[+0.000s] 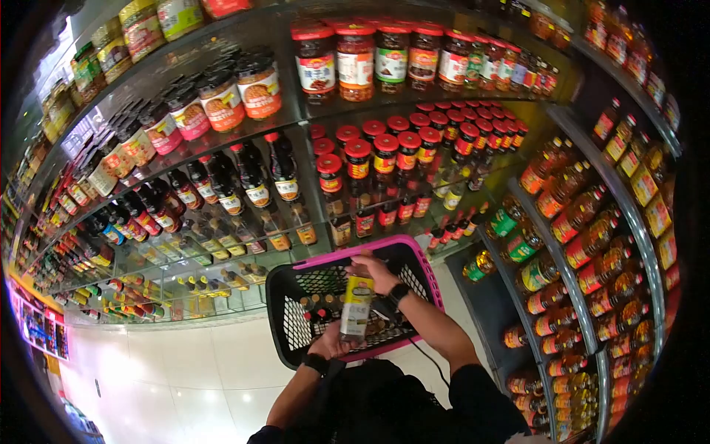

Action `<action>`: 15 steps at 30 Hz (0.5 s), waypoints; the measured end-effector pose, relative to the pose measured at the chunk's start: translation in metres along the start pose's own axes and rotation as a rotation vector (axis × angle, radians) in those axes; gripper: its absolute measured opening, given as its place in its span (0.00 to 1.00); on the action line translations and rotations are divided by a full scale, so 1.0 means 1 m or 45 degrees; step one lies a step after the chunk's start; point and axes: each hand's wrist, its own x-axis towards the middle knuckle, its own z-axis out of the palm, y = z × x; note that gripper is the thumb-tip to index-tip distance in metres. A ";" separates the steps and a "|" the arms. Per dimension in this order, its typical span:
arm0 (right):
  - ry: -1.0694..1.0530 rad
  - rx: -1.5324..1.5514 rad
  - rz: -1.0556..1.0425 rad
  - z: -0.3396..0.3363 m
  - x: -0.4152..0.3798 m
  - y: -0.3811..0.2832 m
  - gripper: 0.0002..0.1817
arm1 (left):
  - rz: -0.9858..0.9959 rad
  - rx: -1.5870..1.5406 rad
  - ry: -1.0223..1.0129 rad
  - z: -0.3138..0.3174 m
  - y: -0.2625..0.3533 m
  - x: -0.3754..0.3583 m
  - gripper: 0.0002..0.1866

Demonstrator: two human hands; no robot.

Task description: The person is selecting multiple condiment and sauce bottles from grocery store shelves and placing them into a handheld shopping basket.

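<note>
A clear bottle with a yellow and white label (358,305) is held between both my hands above a black shopping basket with a pink rim (436,285). My right hand (375,274) grips its upper end, the fingers partly hidden. At the lower end, my left hand (330,343) has its fingers against the bottle. Several small dark bottles (318,307) with caps lie inside the basket, left of the held one. Other contents on the basket's right side are partly covered by my right hand and forearm.
Ahead, glass shelves carry rows of red-lidded jars (358,159), dark sauce bottles (251,174) and black-lidded jars (259,85). Racks of large oil bottles (592,240) stand close on my right. A pale tiled floor (185,362) extends to the left, and a thin dark cable (433,355) hangs by my right forearm.
</note>
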 end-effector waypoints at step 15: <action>0.848 -0.561 -1.138 -0.228 0.058 0.181 0.05 | 0.378 0.199 0.221 0.044 -0.017 -0.039 0.34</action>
